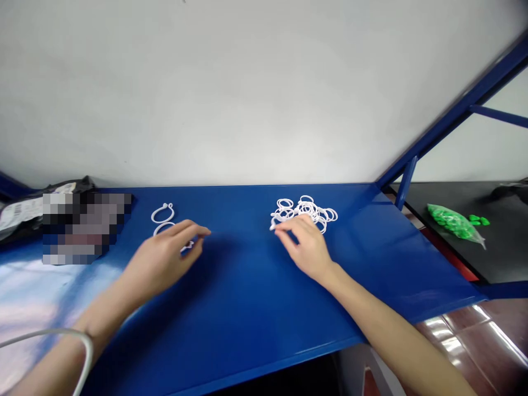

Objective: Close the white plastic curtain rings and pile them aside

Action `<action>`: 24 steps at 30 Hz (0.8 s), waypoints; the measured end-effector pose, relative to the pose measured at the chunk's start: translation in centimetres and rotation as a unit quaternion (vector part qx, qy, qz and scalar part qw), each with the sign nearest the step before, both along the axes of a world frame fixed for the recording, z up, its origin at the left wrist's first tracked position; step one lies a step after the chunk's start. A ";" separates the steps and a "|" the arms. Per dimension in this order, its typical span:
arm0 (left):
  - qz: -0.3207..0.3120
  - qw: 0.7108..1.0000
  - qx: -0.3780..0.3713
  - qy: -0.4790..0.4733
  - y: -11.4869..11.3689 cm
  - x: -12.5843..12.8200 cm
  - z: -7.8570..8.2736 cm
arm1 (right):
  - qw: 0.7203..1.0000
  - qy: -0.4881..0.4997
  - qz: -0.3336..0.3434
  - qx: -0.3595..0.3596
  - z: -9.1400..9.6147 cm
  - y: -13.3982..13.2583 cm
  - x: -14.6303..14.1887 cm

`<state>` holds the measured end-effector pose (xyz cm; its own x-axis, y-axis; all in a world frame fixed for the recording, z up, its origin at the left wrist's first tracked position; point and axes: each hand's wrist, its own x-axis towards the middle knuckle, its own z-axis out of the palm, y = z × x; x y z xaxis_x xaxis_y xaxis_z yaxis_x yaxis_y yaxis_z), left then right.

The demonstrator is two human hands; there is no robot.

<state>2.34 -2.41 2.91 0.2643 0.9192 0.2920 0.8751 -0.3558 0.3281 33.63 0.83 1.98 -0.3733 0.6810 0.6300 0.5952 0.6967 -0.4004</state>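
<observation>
A pile of several white plastic rings (pixel 307 209) lies on the blue table (pixel 247 286) toward the back right. My right hand (pixel 304 243) reaches into the near left edge of that pile, fingertips pinched on a white ring. Two separate white rings (pixel 163 213) lie at the back left. My left hand (pixel 167 258) hovers low over the nearer of them, fingers stretched forward and slightly curled, a ring partly hidden under it.
A dark plastic bag (pixel 25 212) and a blurred-out item sit at the far left. A second black table at right carries a bag of green pieces (pixel 451 221). Blue frame bars (pixel 449 118) rise at the right. A white cable (pixel 80 338) crosses my left forearm.
</observation>
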 end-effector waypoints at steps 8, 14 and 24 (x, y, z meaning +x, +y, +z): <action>0.007 0.989 -0.146 0.025 0.8 -4.9 -0.1 | 0.977 -0.108 -0.185 0.010 -0.4 3.5 4.0; -0.034 0.993 -0.109 0.013 1.1 -3.9 -0.8 | 0.983 -0.074 -0.156 0.055 0.3 1.9 2.5; -0.121 0.956 -0.207 -0.170 -2.5 4.2 0.9 | 0.982 0.009 0.166 -0.085 -0.5 -3.3 -3.0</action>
